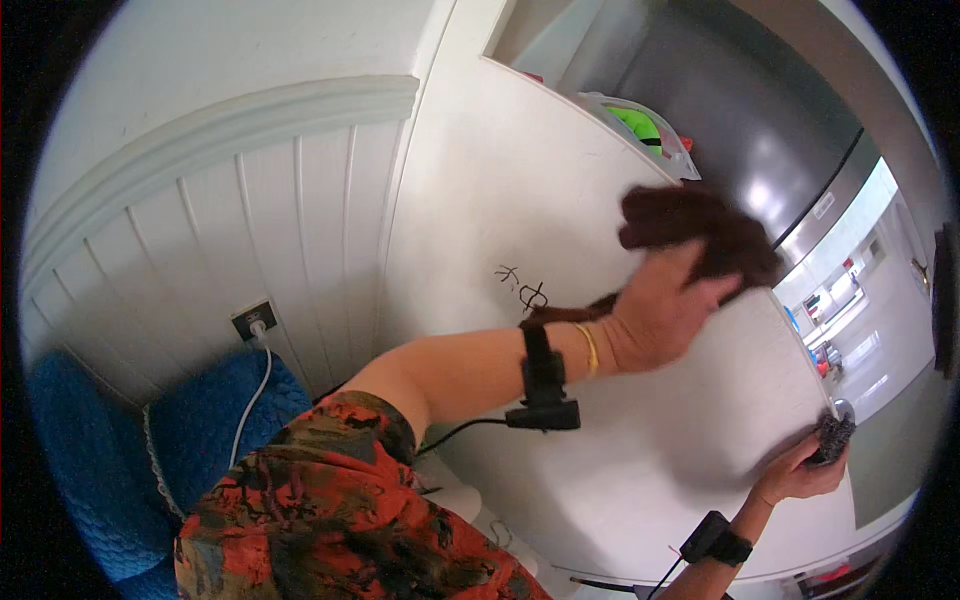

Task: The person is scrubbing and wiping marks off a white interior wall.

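My left hand (pixel 667 307) grips a dark brown cloth (pixel 705 225), blurred, against or just in front of a large white panel (pixel 540 187), which looks like a door. A strip of the cloth hangs behind my wrist. Black hand-drawn marks (pixel 533 295) show on the panel beside it. At the lower right, my right hand (pixel 806 472) is closed around a dark, mesh-like scouring pad (pixel 832 439) by the panel's far edge. A shiny, rounded metal part (pixel 844 409) shows just beyond the pad. Whether the cloth touches the panel cannot be told.
Behind the panel's upper edge are a clear plastic bag (pixel 679 154) with a green item and a glossy grey appliance (pixel 735 97). At the left, a white plug (pixel 259 328) sits in a wall socket, its cable running past blue quilted fabric (pixel 217 390). A cluttered room shows far right.
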`<state>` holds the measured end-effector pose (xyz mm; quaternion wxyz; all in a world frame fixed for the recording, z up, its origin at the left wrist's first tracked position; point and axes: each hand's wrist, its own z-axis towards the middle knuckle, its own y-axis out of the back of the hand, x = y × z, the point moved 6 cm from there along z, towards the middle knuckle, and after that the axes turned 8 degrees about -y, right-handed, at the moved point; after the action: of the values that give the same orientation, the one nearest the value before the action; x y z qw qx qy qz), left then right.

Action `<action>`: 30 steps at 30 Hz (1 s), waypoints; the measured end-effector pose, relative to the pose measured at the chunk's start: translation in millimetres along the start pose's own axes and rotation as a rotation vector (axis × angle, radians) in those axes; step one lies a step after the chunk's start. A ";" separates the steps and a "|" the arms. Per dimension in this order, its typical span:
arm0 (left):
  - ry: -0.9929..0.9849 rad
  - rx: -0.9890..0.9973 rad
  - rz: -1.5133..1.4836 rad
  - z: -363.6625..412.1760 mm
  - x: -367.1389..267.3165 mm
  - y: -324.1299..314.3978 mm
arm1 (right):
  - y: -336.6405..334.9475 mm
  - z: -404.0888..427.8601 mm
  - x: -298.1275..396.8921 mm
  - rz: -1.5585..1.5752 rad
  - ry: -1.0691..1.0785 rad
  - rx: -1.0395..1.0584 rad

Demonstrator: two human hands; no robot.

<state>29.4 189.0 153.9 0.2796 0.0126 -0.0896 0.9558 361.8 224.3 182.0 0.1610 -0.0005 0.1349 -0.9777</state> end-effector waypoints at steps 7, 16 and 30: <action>-0.234 0.200 -0.256 -44.2 -68.6 -33.4 | -1.1 5.9 10.0 -0.005 -0.036 0.010; -0.015 0.553 -0.245 -47.2 8.6 19.6 | 0.3 4.1 -1.5 -0.059 0.044 -0.013; 0.729 -0.198 0.706 -164.1 222.9 193.4 | 0.9 8.1 6.2 -0.086 -0.009 0.011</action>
<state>-258.1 176.9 -22.8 -0.0471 -0.3790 -0.0749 0.9212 356.7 219.4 189.3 0.1197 -0.0099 0.1285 -0.9844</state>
